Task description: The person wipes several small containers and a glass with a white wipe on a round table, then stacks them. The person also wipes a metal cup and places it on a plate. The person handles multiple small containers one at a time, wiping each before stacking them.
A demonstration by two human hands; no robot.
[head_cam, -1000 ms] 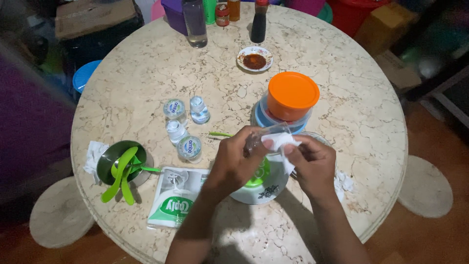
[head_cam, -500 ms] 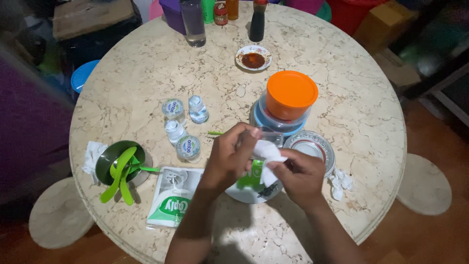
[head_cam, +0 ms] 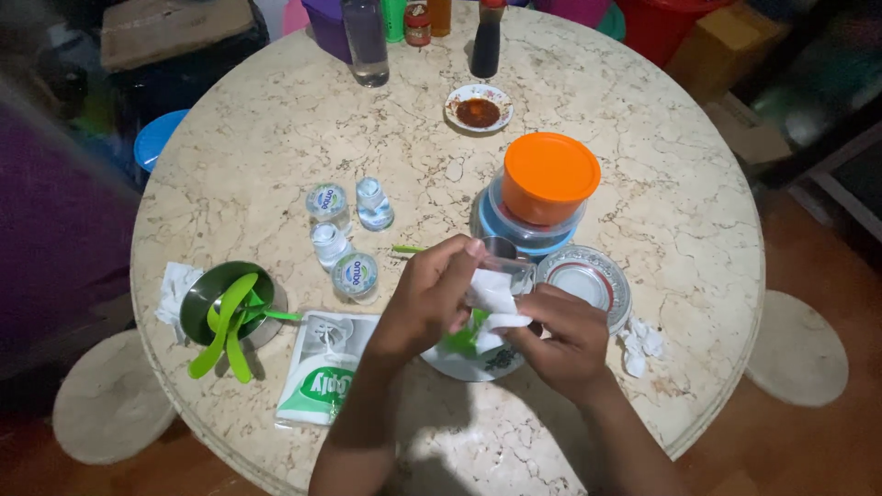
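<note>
Head view, the only one we get. Our left hand [head_cam: 427,298] grips a clear glass [head_cam: 501,262] at frame centre, fingers clamped round it. Our right hand [head_cam: 560,335] pinches a white tissue [head_cam: 491,298], fingers closed on it, pressed against the glass.

Change since a second ago: the glass is lower and tilted differently, the tissue has slid from the rim area down along the side, and both hands have dropped toward the white plate with a green piece [head_cam: 464,354] just below. The silver saucer [head_cam: 588,276], hidden behind the hands a second ago, now shows at centre right. We judge this as wiping under way, tissue working round the glass, not finished.

Around: round marble worktop [head_cam: 643,184]; orange-lidded tub [head_cam: 549,174] stacked above the hands; four small water cups [head_cam: 344,230] at centre left; green bowl with green utensils [head_cam: 225,312] at lower left; white-green packet [head_cam: 322,372] beside it; small dish of red sauce [head_cam: 478,108] at upper centre; crumpled tissue [head_cam: 636,344] at lower right.
</note>
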